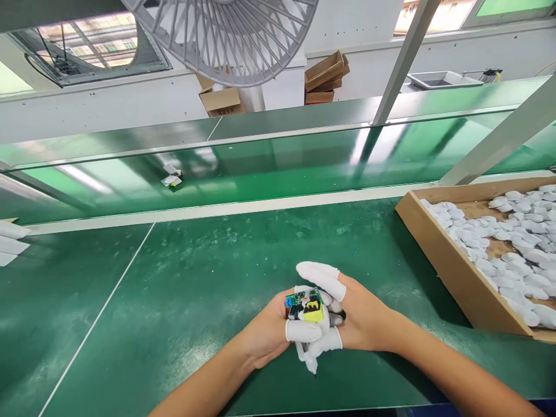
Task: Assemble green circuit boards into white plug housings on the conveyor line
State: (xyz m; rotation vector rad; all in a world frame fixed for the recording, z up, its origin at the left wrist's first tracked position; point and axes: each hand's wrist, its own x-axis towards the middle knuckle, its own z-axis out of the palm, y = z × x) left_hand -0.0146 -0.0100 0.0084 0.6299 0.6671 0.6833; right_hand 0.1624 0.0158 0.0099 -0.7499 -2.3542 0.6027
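Head view: the left hand (271, 327) has its fingers (302, 331) gripping a circuit board (313, 311) above the table (217, 272), touching the right hand (367, 315), whose grip is unclear.

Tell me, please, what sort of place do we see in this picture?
Probably an electronics assembly workshop. The left hand holds a small circuit board above a long green workbench, and a cardboard tray at the right holds many similar white pieces.
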